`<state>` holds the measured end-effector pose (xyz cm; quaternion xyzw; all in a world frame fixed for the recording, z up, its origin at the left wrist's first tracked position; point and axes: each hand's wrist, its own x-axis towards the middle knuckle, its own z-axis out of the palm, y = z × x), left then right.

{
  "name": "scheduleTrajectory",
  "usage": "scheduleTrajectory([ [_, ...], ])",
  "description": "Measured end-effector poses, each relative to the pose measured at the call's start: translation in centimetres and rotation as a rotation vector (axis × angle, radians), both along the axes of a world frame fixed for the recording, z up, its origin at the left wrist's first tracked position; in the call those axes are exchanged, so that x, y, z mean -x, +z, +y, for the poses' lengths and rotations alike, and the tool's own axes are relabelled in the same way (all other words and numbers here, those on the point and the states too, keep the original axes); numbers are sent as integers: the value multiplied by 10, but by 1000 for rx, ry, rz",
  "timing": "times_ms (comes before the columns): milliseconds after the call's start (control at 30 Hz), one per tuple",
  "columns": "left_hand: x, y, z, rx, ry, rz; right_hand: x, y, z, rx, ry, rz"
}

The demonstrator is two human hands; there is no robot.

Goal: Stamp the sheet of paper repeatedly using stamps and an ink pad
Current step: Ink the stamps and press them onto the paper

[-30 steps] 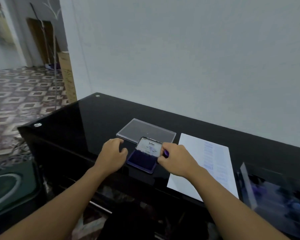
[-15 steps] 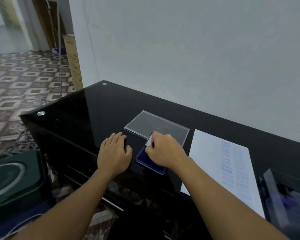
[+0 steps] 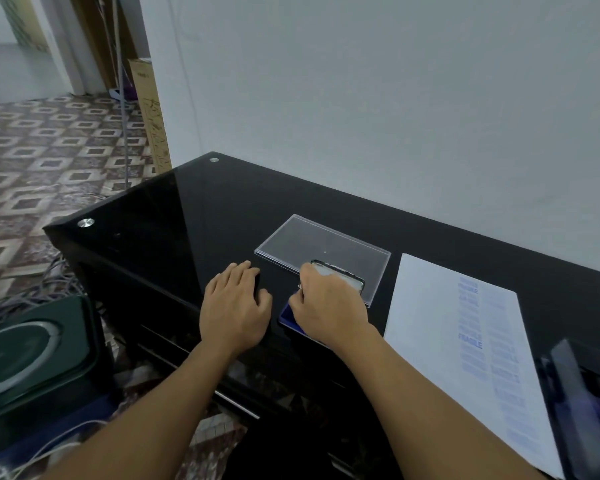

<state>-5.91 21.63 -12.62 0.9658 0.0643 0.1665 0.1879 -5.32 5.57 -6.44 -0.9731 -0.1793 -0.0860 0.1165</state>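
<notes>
A blue ink pad [image 3: 287, 317] lies open on the black glass table [image 3: 187, 216], its lid [image 3: 347, 276] tilted up behind. My right hand [image 3: 329, 304] is curled down over the pad's inked face. The stamp in its fingers is hidden under the hand. My left hand [image 3: 236, 306] rests palm down on the table just left of the pad, thumb near its edge, holding nothing I can see. The white sheet of paper [image 3: 430, 323] lies to the right and carries columns of blue stamped words.
A clear plastic lid [image 3: 321, 245] lies flat behind the ink pad. A clear box [image 3: 585, 403] with dark and purple items stands at the right edge. The wall runs close behind the table. A dark speaker [image 3: 25, 355] and cables sit on the floor at left.
My right hand moved left from the pad's right edge onto the pad. My left hand went from a loose fist to lying flat. The view shifted left and down.
</notes>
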Motion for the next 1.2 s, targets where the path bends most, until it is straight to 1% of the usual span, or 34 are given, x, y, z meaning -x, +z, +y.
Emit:
scheduleTrajectory([
  [133, -1, 0, -1, -8, 15, -2, -2, -3, 0, -50, -22, 17],
  [367, 0, 0, -1, 2, 19, -3, -6, 1, 3, -34, -7, 58],
  [733, 0, 0, -3, 6, 26, 1, 5, -7, 0, -1, 10, 5],
  [867, 0, 1, -3, 1, 22, 15, 2, -5, 1, -41, -6, 39],
  [1200, 1, 1, -2, 2, 3, 1, 1, 1, -1, -24, 13, 68],
])
